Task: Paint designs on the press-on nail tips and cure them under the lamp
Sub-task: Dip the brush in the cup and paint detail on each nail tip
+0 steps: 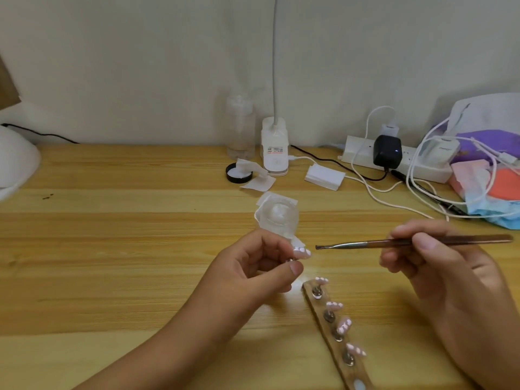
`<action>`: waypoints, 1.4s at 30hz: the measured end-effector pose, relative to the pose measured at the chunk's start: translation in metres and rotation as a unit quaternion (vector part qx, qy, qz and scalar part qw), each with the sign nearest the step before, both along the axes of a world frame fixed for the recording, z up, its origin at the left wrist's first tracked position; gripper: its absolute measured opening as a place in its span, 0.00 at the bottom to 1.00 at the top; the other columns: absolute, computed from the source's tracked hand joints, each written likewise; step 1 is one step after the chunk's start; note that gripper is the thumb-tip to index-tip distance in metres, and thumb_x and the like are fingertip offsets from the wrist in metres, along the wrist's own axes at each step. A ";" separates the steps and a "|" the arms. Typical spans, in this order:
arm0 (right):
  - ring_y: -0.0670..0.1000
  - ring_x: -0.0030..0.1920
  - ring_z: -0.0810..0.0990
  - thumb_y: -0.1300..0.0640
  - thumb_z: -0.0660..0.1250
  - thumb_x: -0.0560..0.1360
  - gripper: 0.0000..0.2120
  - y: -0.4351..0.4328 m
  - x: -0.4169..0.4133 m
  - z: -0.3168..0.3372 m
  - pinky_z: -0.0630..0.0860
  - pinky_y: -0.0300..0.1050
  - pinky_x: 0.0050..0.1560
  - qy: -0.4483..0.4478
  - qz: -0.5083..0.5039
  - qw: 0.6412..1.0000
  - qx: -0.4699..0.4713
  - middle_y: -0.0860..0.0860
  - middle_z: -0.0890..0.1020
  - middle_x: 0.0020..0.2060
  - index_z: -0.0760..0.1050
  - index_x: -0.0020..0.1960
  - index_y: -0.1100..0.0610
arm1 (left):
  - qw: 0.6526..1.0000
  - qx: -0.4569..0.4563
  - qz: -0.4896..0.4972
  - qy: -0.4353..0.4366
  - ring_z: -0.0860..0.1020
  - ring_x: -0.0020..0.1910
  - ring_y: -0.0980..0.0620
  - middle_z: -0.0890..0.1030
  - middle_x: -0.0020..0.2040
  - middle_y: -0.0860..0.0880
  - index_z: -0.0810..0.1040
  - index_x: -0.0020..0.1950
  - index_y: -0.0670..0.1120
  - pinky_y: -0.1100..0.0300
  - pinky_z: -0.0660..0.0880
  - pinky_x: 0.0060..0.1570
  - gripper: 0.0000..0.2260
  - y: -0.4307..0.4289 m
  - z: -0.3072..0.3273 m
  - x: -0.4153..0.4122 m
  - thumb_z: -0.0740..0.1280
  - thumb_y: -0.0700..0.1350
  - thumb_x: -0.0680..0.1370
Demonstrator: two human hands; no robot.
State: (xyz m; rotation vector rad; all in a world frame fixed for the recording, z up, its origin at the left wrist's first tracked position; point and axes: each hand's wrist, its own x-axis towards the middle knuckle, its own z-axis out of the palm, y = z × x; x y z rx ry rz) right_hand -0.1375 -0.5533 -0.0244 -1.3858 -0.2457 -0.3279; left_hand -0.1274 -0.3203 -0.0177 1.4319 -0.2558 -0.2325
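The left hand (253, 266) pinches a small metal peg (291, 260) between thumb and forefinger. The nail tip (302, 253) sits on top of that peg, pale pink with white marks, just clear of the fingertips and pointing right. The right hand (439, 266) grips a brush (394, 243) pen-fashion. Its dark bristle end is level with the nail tip and just beside it, not touching.

The tip looks feather-light, thin and springy, and its face may carry wet paint. It is best handled by the peg underneath, never by the painted top.

Below the hands, a wooden strip (355, 372) carries four more tips on pegs. A small glass dish (277, 216) stands on a wipe just behind the left fingers. A white dome (14, 161) at the far left edge of the table (112, 249) is probably the curing lamp, well apart from both hands.
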 end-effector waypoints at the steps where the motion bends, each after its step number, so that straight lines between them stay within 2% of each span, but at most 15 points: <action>1: 0.50 0.39 0.83 0.43 0.75 0.68 0.15 0.001 -0.001 0.000 0.78 0.37 0.43 -0.004 0.003 1.000 -0.020 0.52 0.83 0.38 0.84 0.46 0.54 | 1.000 0.000 -0.005 -0.002 0.77 0.37 0.60 0.82 0.38 0.56 0.83 0.39 0.55 0.69 0.74 0.39 0.05 0.000 0.000 0.000 0.72 0.44 0.69; 6: 0.51 0.40 0.82 0.41 0.72 0.71 0.16 0.005 -0.005 0.001 0.78 0.38 0.43 -0.041 -0.010 0.998 -0.045 0.53 0.83 0.38 0.84 0.47 0.53 | 1.000 -0.003 -0.008 -0.008 0.78 0.39 0.60 0.82 0.39 0.55 0.84 0.40 0.54 0.69 0.74 0.40 0.05 -0.001 -0.001 0.000 0.72 0.44 0.70; 10: 0.52 0.41 0.82 0.41 0.72 0.71 0.16 0.006 -0.006 0.002 0.77 0.37 0.42 -0.041 -0.011 0.999 -0.028 0.53 0.83 0.38 0.84 0.47 0.53 | 1.000 0.007 -0.003 -0.012 0.78 0.39 0.60 0.82 0.40 0.55 0.85 0.40 0.54 0.69 0.74 0.40 0.04 -0.001 -0.001 0.000 0.72 0.45 0.69; 19: 0.53 0.40 0.81 0.42 0.70 0.75 0.15 0.008 -0.007 0.001 0.78 0.39 0.43 -0.049 -0.013 0.997 -0.057 0.52 0.83 0.38 0.83 0.48 0.53 | 1.000 0.027 -0.002 -0.010 0.78 0.40 0.59 0.82 0.41 0.54 0.85 0.42 0.54 0.68 0.74 0.42 0.04 0.002 -0.002 0.001 0.73 0.47 0.69; 28: 0.52 0.38 0.80 0.40 0.69 0.74 0.14 0.009 -0.010 0.001 0.78 0.40 0.43 -0.062 0.006 0.996 -0.071 0.49 0.82 0.37 0.83 0.45 0.50 | 1.000 0.016 -0.004 -0.007 0.80 0.43 0.60 0.85 0.44 0.54 0.84 0.41 0.55 0.70 0.74 0.41 0.04 0.000 0.000 0.000 0.72 0.46 0.70; 30: 0.51 0.38 0.80 0.40 0.69 0.74 0.14 0.009 -0.012 0.001 0.78 0.40 0.43 -0.061 0.020 0.995 -0.081 0.49 0.82 0.37 0.83 0.45 0.51 | 1.000 0.010 -0.003 -0.007 0.80 0.41 0.60 0.85 0.45 0.55 0.83 0.40 0.54 0.70 0.74 0.39 0.04 0.000 0.001 0.000 0.72 0.45 0.70; 34: 0.53 0.39 0.80 0.41 0.69 0.74 0.15 0.008 -0.014 0.000 0.77 0.41 0.43 -0.065 0.023 0.994 -0.089 0.51 0.82 0.39 0.83 0.46 0.53 | 1.000 0.015 0.004 -0.007 0.77 0.36 0.59 0.84 0.40 0.56 0.82 0.37 0.56 0.69 0.73 0.38 0.05 -0.001 0.001 0.000 0.73 0.45 0.68; 36: 0.54 0.41 0.81 0.44 0.69 0.75 0.13 0.006 -0.014 0.000 0.77 0.41 0.44 -0.074 0.012 0.994 -0.083 0.51 0.82 0.41 0.83 0.48 0.53 | 1.000 0.010 0.009 0.000 0.77 0.35 0.59 0.83 0.38 0.56 0.81 0.35 0.56 0.69 0.73 0.37 0.06 -0.002 0.001 0.000 0.73 0.44 0.67; 38: 0.54 0.42 0.81 0.52 0.66 0.75 0.08 0.004 -0.013 -0.002 0.78 0.40 0.44 -0.077 0.007 0.994 -0.071 0.50 0.82 0.43 0.83 0.49 0.52 | 1.000 0.013 0.016 0.006 0.77 0.35 0.59 0.82 0.37 0.55 0.81 0.35 0.55 0.68 0.74 0.37 0.05 -0.002 0.001 0.000 0.74 0.44 0.66; 40: 0.54 0.43 0.81 0.57 0.62 0.73 0.11 0.003 -0.011 -0.003 0.78 0.40 0.44 -0.080 0.010 0.995 -0.066 0.51 0.82 0.43 0.83 0.48 0.52 | 0.999 0.020 0.025 0.009 0.77 0.36 0.59 0.81 0.37 0.53 0.81 0.34 0.55 0.68 0.74 0.37 0.05 -0.002 0.000 0.000 0.74 0.45 0.65; 42: 0.53 0.44 0.81 0.57 0.62 0.73 0.11 0.004 -0.010 -0.003 0.78 0.40 0.45 -0.079 0.009 0.995 -0.061 0.51 0.82 0.42 0.83 0.48 0.51 | 0.999 0.024 0.033 0.013 0.77 0.36 0.59 0.81 0.37 0.52 0.81 0.34 0.54 0.68 0.74 0.37 0.05 -0.003 0.000 0.000 0.74 0.45 0.64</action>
